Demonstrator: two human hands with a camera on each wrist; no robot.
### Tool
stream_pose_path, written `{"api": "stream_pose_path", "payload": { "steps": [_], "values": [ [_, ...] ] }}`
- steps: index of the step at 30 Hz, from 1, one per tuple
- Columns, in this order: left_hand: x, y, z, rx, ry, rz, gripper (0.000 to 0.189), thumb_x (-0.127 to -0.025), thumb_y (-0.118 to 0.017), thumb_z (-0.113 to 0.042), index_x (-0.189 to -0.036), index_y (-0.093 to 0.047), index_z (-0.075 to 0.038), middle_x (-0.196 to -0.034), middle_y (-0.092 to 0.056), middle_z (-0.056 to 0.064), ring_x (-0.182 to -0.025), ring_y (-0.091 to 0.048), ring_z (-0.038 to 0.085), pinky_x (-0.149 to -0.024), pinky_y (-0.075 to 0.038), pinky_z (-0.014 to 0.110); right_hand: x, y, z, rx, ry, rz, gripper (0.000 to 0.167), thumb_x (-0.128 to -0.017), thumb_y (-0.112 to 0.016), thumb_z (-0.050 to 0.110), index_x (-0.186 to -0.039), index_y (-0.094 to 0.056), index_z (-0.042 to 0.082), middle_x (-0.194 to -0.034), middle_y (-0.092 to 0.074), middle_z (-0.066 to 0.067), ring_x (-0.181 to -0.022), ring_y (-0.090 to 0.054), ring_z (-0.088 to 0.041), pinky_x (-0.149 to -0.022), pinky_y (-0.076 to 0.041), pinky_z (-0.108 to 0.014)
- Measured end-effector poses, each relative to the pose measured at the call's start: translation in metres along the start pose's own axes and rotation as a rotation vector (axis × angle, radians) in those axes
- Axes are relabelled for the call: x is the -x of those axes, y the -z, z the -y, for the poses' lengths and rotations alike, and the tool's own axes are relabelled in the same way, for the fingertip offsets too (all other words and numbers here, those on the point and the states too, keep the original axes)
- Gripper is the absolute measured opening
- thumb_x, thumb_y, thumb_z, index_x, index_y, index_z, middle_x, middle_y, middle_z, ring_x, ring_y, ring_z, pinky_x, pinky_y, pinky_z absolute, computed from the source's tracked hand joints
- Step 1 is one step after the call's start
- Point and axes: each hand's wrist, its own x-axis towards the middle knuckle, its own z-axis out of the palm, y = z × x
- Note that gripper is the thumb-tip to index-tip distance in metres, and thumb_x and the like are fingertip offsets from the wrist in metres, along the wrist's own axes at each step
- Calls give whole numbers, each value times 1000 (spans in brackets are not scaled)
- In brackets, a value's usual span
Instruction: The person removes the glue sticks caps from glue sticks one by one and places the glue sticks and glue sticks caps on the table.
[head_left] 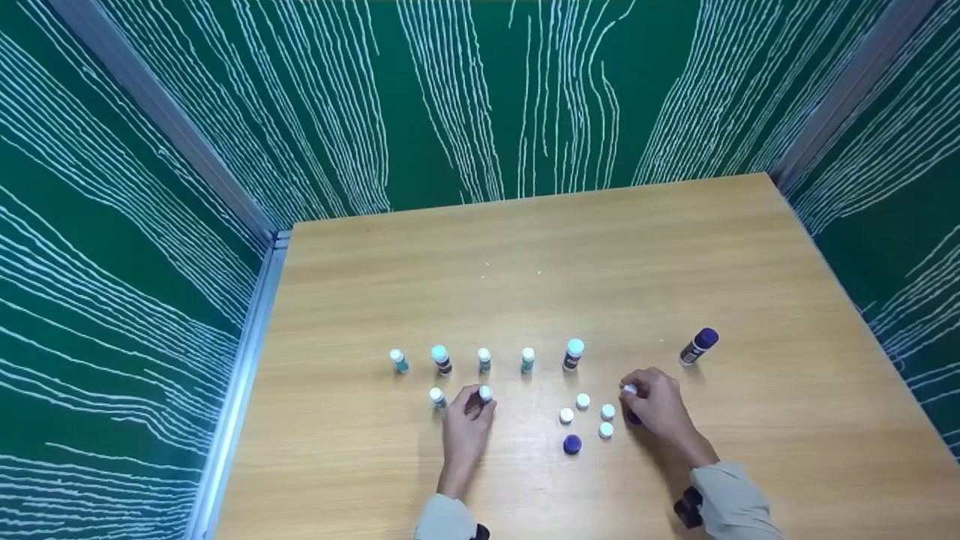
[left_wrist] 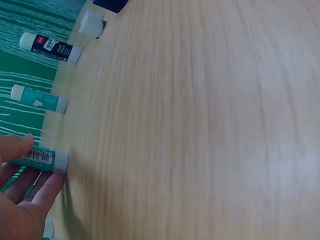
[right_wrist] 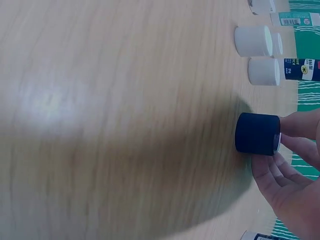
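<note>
My left hand [head_left: 466,435] grips a small teal glue stick [left_wrist: 42,159] between thumb and fingers, its white end up in the head view. Just left of that hand stands another teal glue stick [head_left: 437,397]. My right hand [head_left: 660,409] pinches a dark blue cap [right_wrist: 257,134] at its upper edge, close to the tabletop. A small white piece [head_left: 630,389] shows at the fingertips; how it sits with the cap is hidden by the fingers. Between the hands lie several white caps [head_left: 583,400] and a second dark blue cap [head_left: 572,444].
Beyond the hands, several glue sticks [head_left: 527,360] stand in a row on the wooden table [head_left: 525,247]. A larger glue stick [head_left: 699,346] with a dark blue cap stands at the right. Green walls [head_left: 442,97] with white streaks surround the back and sides.
</note>
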Motion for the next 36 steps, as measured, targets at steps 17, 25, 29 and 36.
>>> {"api": "stream_pose_path", "payload": {
  "steps": [17,25,29,36],
  "values": [
    [31,-18,1,-200,129,-275,21,-77,-72,-1,-90,-58,-9,-83,-57,-1,-71,-58,10,-64,-53,24,19,17,7,-48,-80,-33,18,-91,-61,6,-107,-64,0,-101,-59,-13,-84,-57,-24,-66,-51,-24],
    [42,-32,0,-41,51,-161,19,-77,-71,3,-91,-63,-7,-85,-61,2,-74,-61,11,-64,-55,21,37,26,7,-87,-117,-103,17,-91,-62,7,-107,-65,1,-101,-61,-11,-83,-56,-22,-64,-48,-20],
    [45,-40,-3,20,-16,-83,19,-78,-72,2,-94,-64,-4,-88,-63,5,-76,-63,12,-67,-56,22,43,32,9,-67,-118,-146,19,-90,-61,4,-108,-65,0,-101,-61,-12,-85,-55,-22,-65,-48,-18],
    [47,-64,-17,36,-30,44,22,-80,-73,-6,-100,-65,-7,-94,-64,0,-77,-63,9,-72,-55,22,48,43,9,-45,-116,-272,17,-87,-64,1,-104,-67,0,-99,-63,-11,-81,-57,-20,-61,-48,-13]
  ]
}}
